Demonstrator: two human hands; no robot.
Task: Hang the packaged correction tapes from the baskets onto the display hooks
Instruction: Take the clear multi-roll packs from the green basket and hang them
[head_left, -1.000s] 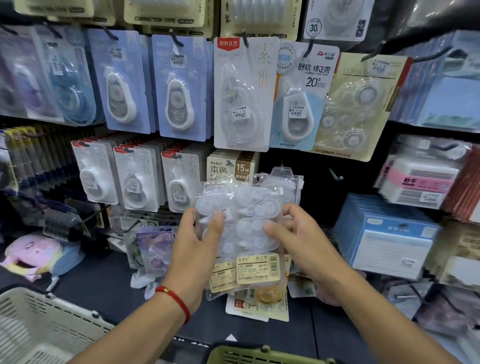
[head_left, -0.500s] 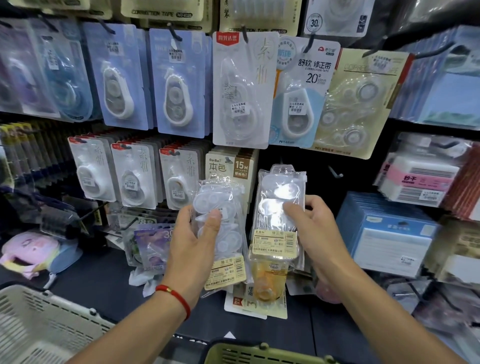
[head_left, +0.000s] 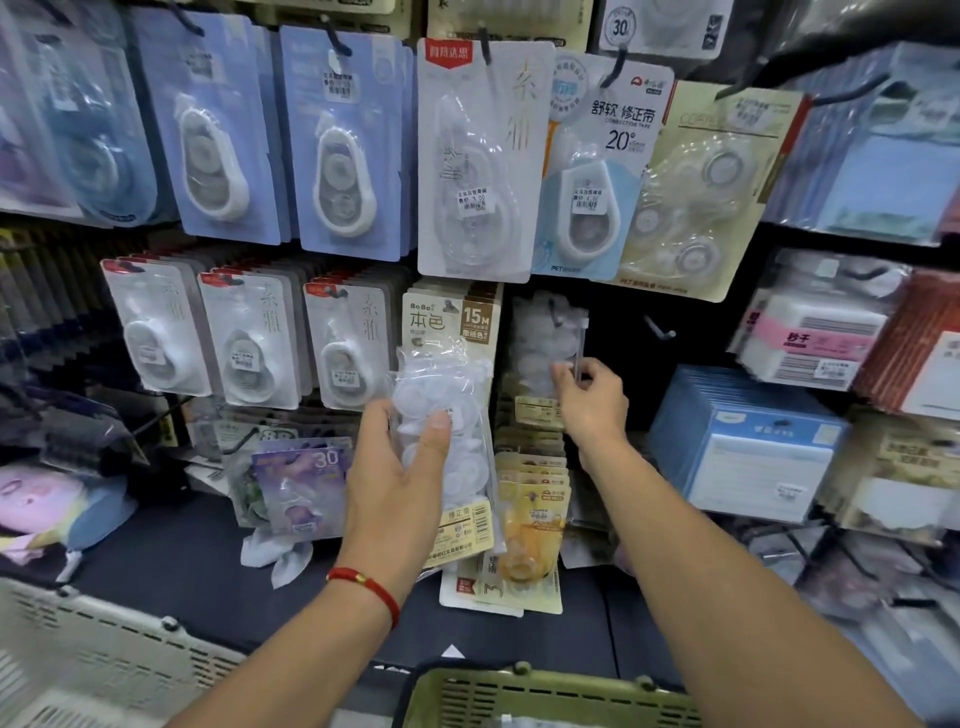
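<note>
A dark open gap lies right of the clear pack (head_left: 545, 353) that the right hand (head_left: 592, 400) holds up, with one bare hook (head_left: 658, 329) standing free in it. The blue boxes (head_left: 743, 441) wall that gap on the right, and the tan card (head_left: 691, 187) overhangs it from above. Left of it, the 15M cards (head_left: 452, 317) and the left hand (head_left: 400, 467) with its own pack (head_left: 447, 441) crowd close together.

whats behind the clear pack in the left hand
Behind the clear pack gripped by the left hand hangs a beige 15M card pack, only its top showing. Lower down, yellow packs peek out beside it. Whatever is directly behind stays covered.
</note>
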